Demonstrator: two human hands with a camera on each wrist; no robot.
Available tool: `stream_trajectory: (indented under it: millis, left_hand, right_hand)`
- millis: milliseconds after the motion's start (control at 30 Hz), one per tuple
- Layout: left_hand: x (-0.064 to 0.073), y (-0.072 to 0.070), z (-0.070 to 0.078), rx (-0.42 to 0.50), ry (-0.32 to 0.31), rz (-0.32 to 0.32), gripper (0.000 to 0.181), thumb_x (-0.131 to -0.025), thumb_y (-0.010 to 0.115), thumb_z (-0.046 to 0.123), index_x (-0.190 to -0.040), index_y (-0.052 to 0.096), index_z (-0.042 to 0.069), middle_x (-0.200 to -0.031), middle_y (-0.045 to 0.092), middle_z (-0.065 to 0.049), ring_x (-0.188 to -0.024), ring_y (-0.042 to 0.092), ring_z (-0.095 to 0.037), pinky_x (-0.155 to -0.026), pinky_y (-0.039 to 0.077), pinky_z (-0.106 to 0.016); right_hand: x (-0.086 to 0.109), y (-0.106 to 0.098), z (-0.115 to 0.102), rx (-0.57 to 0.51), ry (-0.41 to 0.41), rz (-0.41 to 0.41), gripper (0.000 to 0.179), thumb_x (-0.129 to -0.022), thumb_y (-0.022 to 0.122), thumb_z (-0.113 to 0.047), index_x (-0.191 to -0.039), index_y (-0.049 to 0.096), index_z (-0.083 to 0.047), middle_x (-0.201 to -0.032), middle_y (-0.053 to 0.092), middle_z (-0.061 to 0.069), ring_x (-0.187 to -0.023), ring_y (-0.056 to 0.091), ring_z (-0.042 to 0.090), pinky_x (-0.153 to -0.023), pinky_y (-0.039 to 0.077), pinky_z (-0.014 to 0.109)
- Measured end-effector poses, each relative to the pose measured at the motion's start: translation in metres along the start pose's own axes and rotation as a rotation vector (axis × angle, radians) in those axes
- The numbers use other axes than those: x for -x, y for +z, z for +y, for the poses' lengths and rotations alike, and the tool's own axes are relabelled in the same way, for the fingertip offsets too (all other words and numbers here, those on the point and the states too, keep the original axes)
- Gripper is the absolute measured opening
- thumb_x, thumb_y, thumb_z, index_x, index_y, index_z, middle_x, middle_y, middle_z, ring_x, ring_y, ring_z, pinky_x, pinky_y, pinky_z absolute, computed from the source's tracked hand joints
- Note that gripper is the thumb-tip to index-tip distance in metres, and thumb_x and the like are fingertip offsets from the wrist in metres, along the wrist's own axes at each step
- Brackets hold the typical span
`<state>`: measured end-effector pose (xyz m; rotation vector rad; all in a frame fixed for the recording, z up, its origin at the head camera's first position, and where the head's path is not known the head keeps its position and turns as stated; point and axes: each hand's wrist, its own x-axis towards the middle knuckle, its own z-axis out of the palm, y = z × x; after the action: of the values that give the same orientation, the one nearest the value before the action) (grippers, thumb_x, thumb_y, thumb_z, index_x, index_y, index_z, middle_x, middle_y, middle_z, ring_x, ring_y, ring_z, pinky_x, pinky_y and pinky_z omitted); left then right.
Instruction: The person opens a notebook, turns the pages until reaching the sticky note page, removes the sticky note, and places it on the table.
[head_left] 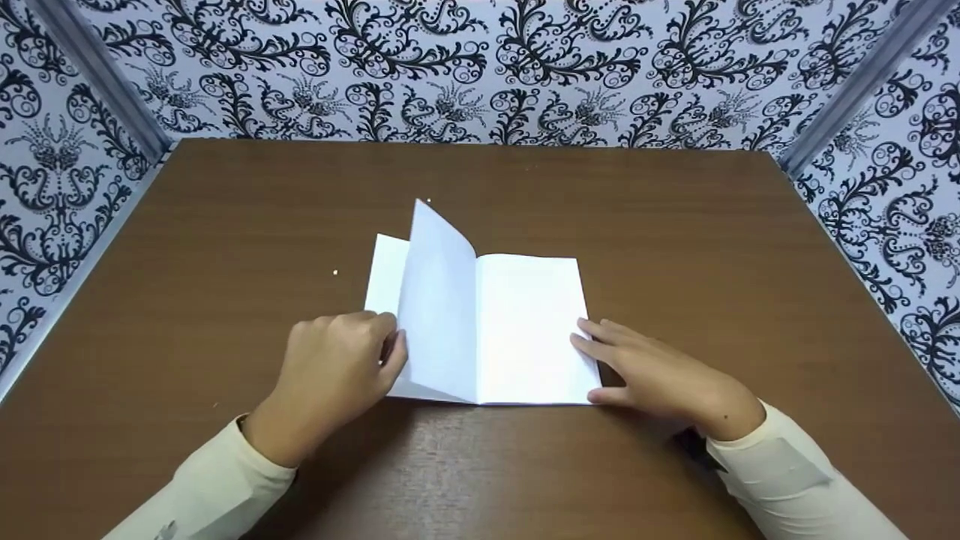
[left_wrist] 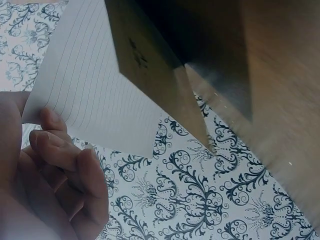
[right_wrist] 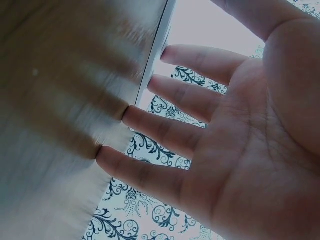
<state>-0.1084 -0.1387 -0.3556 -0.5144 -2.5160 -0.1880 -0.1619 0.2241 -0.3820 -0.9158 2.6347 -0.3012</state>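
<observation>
An open notebook (head_left: 529, 330) lies on the brown table, white pages facing up. My left hand (head_left: 337, 356) pinches the outer edge of one raised page (head_left: 439, 307), which stands tilted over the left side. Ruled lines show on that page (left_wrist: 95, 85) in the left wrist view, beside a brown cover (left_wrist: 150, 75) with dark print. Spread and fairly straight, the fingers of my right hand (head_left: 652, 367) rest at the right edge of the right page. In the right wrist view, two fingertips of the right hand (right_wrist: 225, 145) touch the tabletop beside the notebook.
The brown wooden table (head_left: 675, 225) extends around the notebook. Small white specks lie on it, one speck (head_left: 335, 272) left of the notebook. Patterned black-and-white walls (head_left: 480, 67) with grey corner strips (head_left: 101, 75) stand behind and at both sides.
</observation>
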Motion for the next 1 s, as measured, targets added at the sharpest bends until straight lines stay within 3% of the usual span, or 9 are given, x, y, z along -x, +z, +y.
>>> stream_trajectory:
  millis: [233,433,700,1000]
  left_hand:
    - [0.008,0.002,-0.008,-0.016,-0.003,-0.011,0.043,-0.080,0.068,0.014,-0.052,0.036,0.015,-0.050,0.027,0.006,-0.047,0.021,-0.011,-0.039,0.017,-0.028]
    - [0.013,0.005,-0.012,-0.025,-0.007,-0.035,0.042,-0.080,0.068,0.014,-0.052,0.035,0.015,-0.048,0.032,0.004,-0.043,0.024,-0.014,-0.036,0.023,-0.033]
    - [0.020,0.009,-0.016,-0.032,-0.021,-0.099,0.043,-0.078,0.068,0.012,-0.051,0.034,0.016,-0.049,0.028,0.006,-0.045,0.023,-0.013,-0.037,0.021,-0.032]
    - [0.025,0.017,-0.019,-0.076,-0.042,-0.211,0.041,-0.075,0.068,0.010,-0.048,0.038,0.014,-0.043,0.036,0.001,-0.042,0.027,-0.013,-0.036,0.024,-0.034]
  right_hand:
    - [-0.001,-0.001,0.000,0.006,-0.002,-0.004,0.073,-0.092,0.070,-0.034,-0.152,0.039,-0.006,-0.163,0.029,0.018,-0.149,0.026,0.045,-0.117,0.027,0.060]
    - [-0.001,0.000,0.001,0.008,0.006,-0.009,0.074,-0.092,0.070,-0.035,-0.153,0.039,-0.006,-0.163,0.029,0.017,-0.149,0.026,0.045,-0.117,0.027,0.060]
    - [-0.001,0.000,-0.001,0.007,0.017,-0.013,0.074,-0.092,0.070,-0.035,-0.153,0.038,-0.007,-0.163,0.028,0.016,-0.150,0.025,0.044,-0.117,0.027,0.059]
    - [0.001,-0.001,-0.001,0.007,0.012,-0.005,0.073,-0.093,0.069,-0.038,-0.153,0.040,-0.008,-0.163,0.030,0.017,-0.148,0.027,0.046,-0.116,0.027,0.061]
